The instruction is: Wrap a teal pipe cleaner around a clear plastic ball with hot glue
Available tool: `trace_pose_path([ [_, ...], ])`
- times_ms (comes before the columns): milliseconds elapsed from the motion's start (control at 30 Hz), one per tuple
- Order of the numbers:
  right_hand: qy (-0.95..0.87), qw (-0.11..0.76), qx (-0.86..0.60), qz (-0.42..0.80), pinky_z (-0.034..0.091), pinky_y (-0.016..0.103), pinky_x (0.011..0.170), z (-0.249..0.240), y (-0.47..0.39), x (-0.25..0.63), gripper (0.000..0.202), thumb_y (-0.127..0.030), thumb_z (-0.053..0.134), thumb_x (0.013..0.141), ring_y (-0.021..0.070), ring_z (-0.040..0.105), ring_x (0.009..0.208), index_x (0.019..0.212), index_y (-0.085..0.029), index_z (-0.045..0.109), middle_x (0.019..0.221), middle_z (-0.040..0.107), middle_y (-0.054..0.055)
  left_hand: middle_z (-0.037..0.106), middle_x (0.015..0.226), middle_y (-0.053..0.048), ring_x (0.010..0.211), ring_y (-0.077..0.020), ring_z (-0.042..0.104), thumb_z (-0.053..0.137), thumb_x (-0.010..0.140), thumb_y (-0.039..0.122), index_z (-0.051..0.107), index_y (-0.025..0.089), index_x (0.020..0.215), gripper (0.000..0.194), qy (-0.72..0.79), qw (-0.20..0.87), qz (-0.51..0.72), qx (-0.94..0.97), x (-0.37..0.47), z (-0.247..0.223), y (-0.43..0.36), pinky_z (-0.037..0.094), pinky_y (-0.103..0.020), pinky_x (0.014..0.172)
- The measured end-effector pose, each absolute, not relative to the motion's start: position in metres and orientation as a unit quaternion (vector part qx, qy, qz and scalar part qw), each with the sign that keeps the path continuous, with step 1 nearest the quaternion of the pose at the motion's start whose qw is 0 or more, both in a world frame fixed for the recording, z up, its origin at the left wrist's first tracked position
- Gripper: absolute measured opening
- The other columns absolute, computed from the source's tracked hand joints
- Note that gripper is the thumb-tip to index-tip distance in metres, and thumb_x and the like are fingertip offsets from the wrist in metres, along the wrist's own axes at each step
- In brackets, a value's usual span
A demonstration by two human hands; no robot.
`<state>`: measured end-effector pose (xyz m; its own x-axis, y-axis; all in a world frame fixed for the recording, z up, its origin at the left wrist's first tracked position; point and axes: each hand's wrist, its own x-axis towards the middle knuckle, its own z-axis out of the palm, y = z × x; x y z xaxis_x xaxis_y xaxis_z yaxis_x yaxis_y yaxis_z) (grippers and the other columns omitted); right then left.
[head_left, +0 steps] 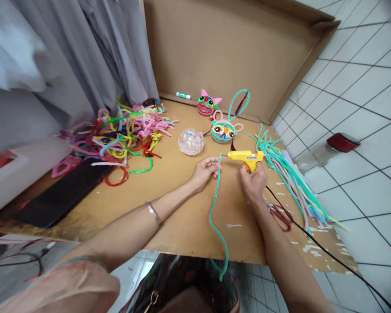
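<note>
The left hand pinches the pipe cleaner, probably light and bendy, rightly near its tip; the right hand grips the glue gun.

Counter backed by brown panel; grey curtain hung at left, white tiled wall seen at right. Tangled heap of fuzzy stems piled at left; black slab partly overlapped by it. Clear ball set mid-counter. Behind, two decorated balls noted: one topped with a turquoise loop, one pink-eared. White-and-green tube laid by panel. Loose straight stems bunched at right; red-handled scissors placed beside, partly hidden. Red-lidded container seen near wall.
</note>
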<state>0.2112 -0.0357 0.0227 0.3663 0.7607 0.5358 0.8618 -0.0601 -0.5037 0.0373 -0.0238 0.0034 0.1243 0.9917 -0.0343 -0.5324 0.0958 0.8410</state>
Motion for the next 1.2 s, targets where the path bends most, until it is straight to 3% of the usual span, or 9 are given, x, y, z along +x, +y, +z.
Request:
trace_pose_path([
  [533,-0.549,0.412,-0.723,-0.08,0.04,0.033,0.064,0.022,-0.0338,0.2129,0.036,-0.044,0.053,0.076,0.0244,0.057,0.067,0.097,-0.017,0.066,0.075,0.068,0.009,0.067,0.064,0.003,0.046,-0.0039,0.049,0.085,0.06,0.029,0.066,0.013,0.085,0.035,0.322,0.661,0.575,0.359,0.0367,0.0052,-0.0261,0.037,-0.019,0.048],
  [1200,-0.544,0.42,-0.725,-0.042,0.044,0.036,0.07,0.0246,-0.0367,0.2109,0.039,-0.046,0.052,0.076,0.0257,0.06,0.071,0.099,-0.017,0.064,0.08,0.069,0.01,0.069,0.063,0.001,0.046,-0.0041,0.049,0.089,0.052,0.032,0.068,0.014,0.084,0.042,0.317,0.667,0.574,0.354,0.0358,0.0068,-0.0265,0.036,-0.019,0.047],
])
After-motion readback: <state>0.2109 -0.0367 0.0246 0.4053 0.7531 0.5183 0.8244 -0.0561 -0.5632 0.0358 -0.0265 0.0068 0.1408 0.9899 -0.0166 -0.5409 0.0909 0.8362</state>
